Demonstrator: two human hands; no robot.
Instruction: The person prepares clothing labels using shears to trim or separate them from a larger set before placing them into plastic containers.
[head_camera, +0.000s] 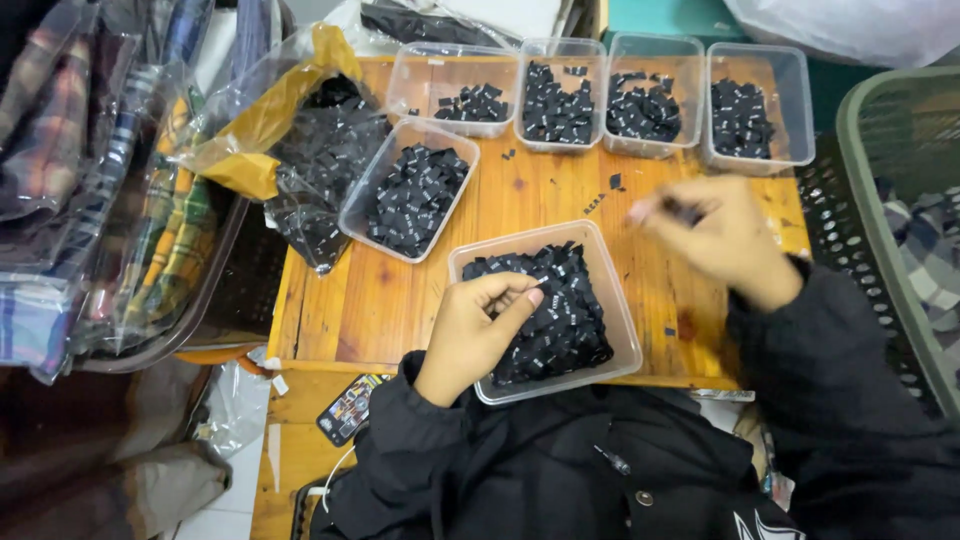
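Observation:
A clear plastic tub (622, 340) full of small black fabric labels (565, 310) sits at the near edge of a wooden table (380, 300). My left hand (475, 330) rests on the tub's left side, fingers pinched together over the labels; what it grips is too small to tell. My right hand (715, 240) is blurred in motion above the table right of the tub, pinching a small black label (682, 209) between thumb and fingers.
Several more clear tubs of black labels stand along the back edge (560, 100) and one at middle left (412, 190). A crumpled plastic bag of labels (310, 130) lies at the left. A dark green basket (900, 200) stands at the right, bagged plaid cloth (90, 180) at the left.

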